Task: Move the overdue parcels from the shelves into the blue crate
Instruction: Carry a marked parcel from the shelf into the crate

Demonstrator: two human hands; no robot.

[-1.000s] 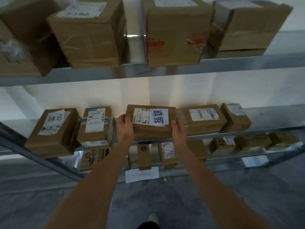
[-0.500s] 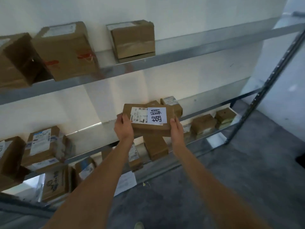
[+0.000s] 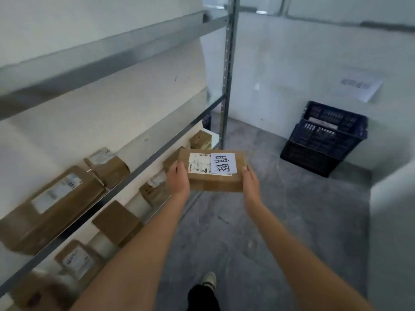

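Two hands carrying one flat brown cardboard parcel point(image 3: 213, 171) level, clear of the grey metal shelves point(image 3: 143, 162); left hand point(image 3: 178, 179) curled round its left edge, right hand point(image 3: 250, 182) clasping its right edge, probably for balance in transit; printed shipping label and white handwritten paper slip facing up; stacked dark blue plastic crate point(image 3: 323, 140) well apart, ahead on the grey floor point(image 3: 269, 221).

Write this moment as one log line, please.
stage: carrying | item: flat brown cardboard parcel with handwritten white label | left hand: holds left end | right hand: holds right end | target: dark blue plastic crate, on floor ahead
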